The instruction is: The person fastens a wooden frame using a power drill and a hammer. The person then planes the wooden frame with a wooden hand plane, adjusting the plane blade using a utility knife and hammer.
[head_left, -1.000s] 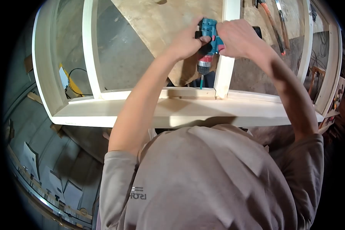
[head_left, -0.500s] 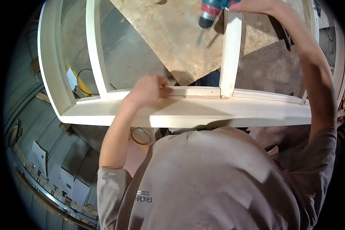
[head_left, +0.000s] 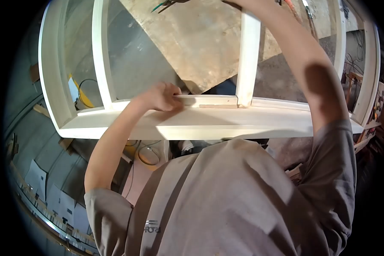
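My left hand (head_left: 161, 97) is closed, its fingers curled over a pale wooden strip (head_left: 215, 100) along the lower rail of a white wooden frame (head_left: 209, 130). To the right, the strip runs up to the foot of an upright bar (head_left: 249, 59). My right forearm (head_left: 301, 51) reaches across the frame to the top edge, where the hand is cut off. At the top edge, the green tip of a bit (head_left: 158, 7) and something dark beside it show, while the drill's body is out of view.
A second upright bar (head_left: 100, 51) stands on the left of the frame. Behind the frame lies a stained brown sheet (head_left: 205, 47). A cable (head_left: 87, 94) loops by a yellow object at left. Sheets of paper (head_left: 60, 202) are at lower left, and assorted items (head_left: 379, 100) sit at far right.
My right arm has swung up and left, taking the drill almost wholly out of view. My left hand stays on the strip. The frame has shifted slightly left in view.
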